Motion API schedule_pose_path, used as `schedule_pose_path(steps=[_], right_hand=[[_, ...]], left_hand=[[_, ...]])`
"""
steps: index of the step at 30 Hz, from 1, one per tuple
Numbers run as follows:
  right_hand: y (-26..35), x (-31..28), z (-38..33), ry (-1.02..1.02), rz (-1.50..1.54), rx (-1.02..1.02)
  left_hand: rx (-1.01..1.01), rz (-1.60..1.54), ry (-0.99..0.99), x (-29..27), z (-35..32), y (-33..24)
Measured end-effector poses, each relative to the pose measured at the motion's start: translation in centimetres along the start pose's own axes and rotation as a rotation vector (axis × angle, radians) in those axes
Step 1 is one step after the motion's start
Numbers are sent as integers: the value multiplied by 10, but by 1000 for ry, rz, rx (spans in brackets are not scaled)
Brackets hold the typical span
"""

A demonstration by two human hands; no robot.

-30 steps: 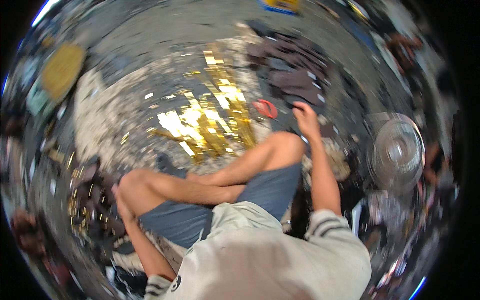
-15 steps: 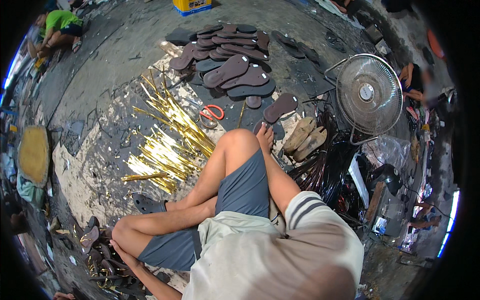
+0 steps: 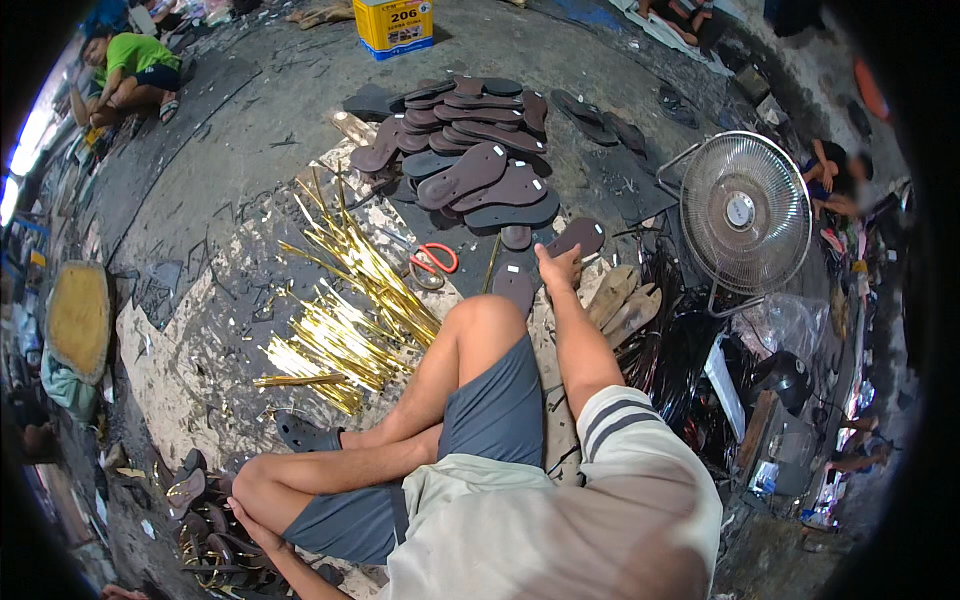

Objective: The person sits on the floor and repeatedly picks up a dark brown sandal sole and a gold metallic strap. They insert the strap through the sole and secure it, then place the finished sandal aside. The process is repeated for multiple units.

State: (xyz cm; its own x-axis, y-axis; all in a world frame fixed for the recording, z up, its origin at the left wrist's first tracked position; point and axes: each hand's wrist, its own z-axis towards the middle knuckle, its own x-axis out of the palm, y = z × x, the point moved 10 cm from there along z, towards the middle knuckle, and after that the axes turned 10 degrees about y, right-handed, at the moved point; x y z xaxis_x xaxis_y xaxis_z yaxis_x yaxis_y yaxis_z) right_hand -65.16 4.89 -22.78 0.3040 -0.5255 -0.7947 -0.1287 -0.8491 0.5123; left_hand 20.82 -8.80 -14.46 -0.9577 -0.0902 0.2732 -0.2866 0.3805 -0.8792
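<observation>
Brown sole (image 3: 583, 236): just beyond my right hand (image 3: 562, 268), near the pile, its white tag (image 3: 599, 228) facing up
Right hand: at the near end of that sole; I cannot tell whether the fingers are closed on it, and a half grip could let it slip or flip
Left hand (image 3: 255, 525): laid open along my left leg (image 3: 320, 480), holding nothing I can see, so no quick help if the sole drops
Sole pile (image 3: 463, 180): pieces overlapped at loose angles; a knock might slide the upper ones down
Second sole (image 3: 513, 285): just beside my raised knee (image 3: 487, 315); shifting that leg could shove it
Wooden forms (image 3: 630, 310): a foot-shaped pair beside my forearm (image 3: 582, 335), easily bumped if my elbow swings out
Red-handled scissors (image 3: 435, 258): lying left of the soles (blades toward the gold strips (image 3: 340, 345)); a careless reach could nick me
Gold strips: thin and loose, likely to tangle if my black shoe (image 3: 308, 435) drags through them
</observation>
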Motion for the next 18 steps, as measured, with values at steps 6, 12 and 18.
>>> schedule_pose_path(steps=[6,12,18], right_hand=[[-10,-7,0,54,22,27],[-70,27,-109,102,97,-609],[-74,92,-139,343,-176,-269]], left_hand=[[43,42,-95,-23,-11,1],[76,-79,-175,9,-7,-1],[116,17,-177,-34,4,7]])
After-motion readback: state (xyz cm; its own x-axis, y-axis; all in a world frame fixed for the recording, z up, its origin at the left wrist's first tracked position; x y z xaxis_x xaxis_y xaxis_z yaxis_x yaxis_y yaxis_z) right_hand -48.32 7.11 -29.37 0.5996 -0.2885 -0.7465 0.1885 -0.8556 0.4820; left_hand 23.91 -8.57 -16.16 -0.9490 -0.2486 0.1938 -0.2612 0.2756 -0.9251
